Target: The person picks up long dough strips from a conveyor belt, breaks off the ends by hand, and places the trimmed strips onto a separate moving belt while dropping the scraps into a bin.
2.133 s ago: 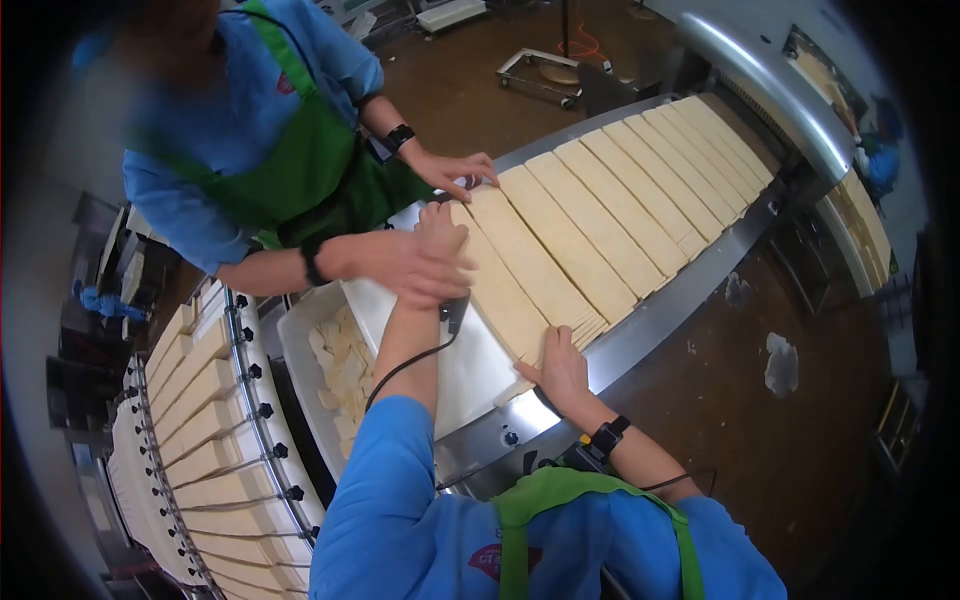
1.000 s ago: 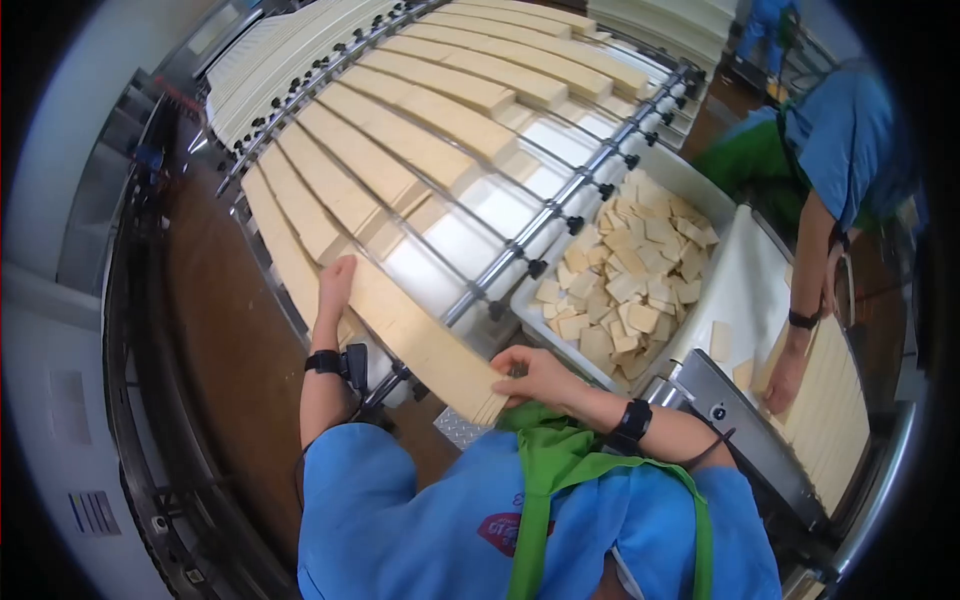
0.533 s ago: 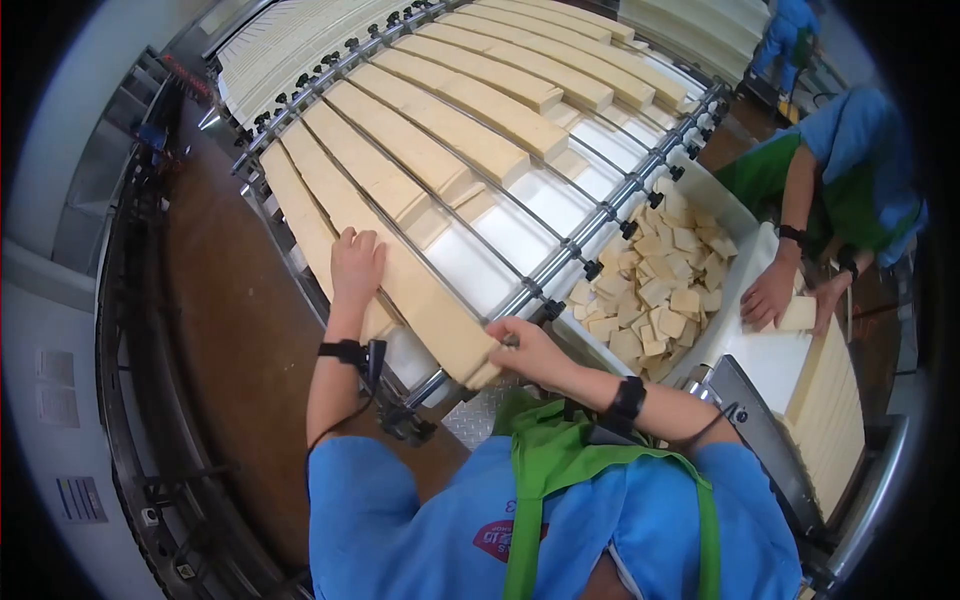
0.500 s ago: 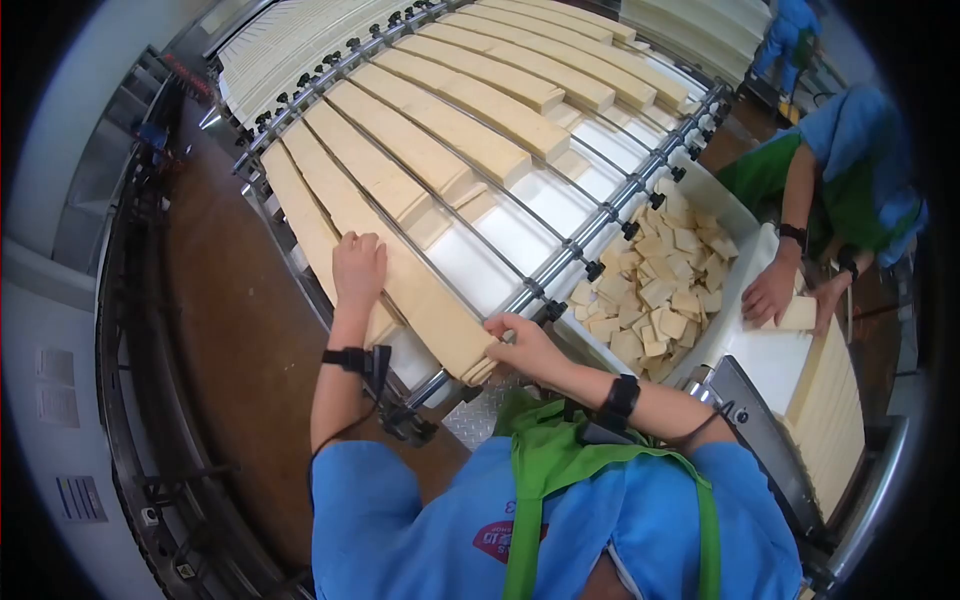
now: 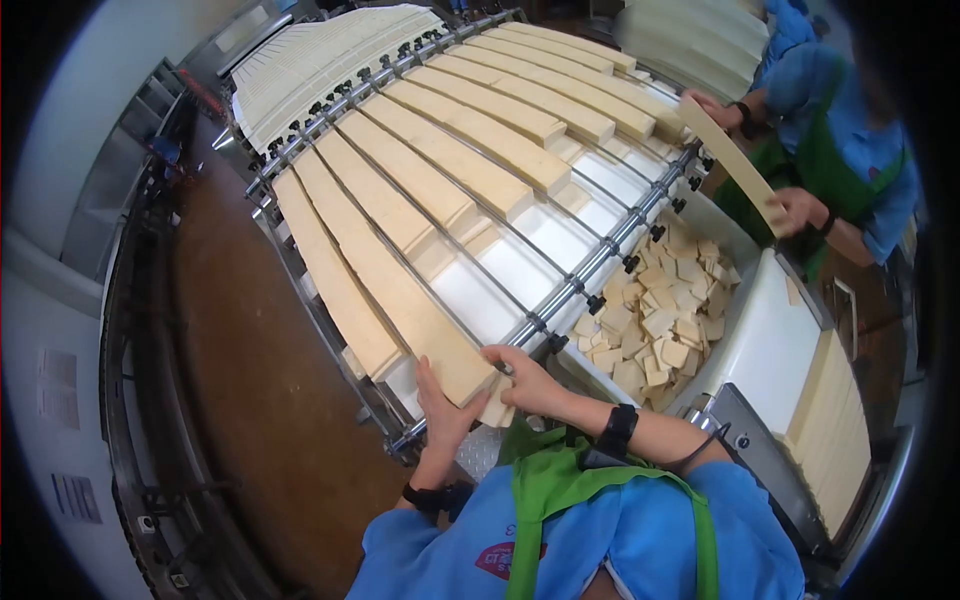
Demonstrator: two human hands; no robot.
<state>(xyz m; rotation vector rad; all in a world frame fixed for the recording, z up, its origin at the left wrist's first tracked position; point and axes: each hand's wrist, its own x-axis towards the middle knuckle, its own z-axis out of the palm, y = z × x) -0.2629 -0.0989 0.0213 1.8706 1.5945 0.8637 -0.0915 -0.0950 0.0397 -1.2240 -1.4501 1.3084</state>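
head camera: forearms converging, left hand (image 5: 447,405) cups and right hand (image 5: 530,383) pinches the near end of a long sheet stack (image 5: 425,325) overhanging a metal crossbar (image 5: 593,265), near a bin (image 5: 730,227) of flat pieces (image 5: 665,325).

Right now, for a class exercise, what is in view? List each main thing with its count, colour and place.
Handled strip stack: one, pale yellow, left foreground
Other strips: several, pale yellow, in lanes beyond it
Near rail: one, silver, across the lanes' near ends
Knobs: several, black, along that rail
Bin: one, white, right of the lanes
Cut pieces: many, pale yellow, in the bin
White surface: one, white, right of the bin
Lined-up strips: many, pale yellow, lower right
Co-worker: one, blue and green clothing, upper right
Raised strip: one, pale yellow, held by the co-worker
Floor: one, brown, left
Wristbands: two, dark, on the wearer's wrists
Left hand: one, bare, at the handled stack's near end
Right hand: one, bare, same end
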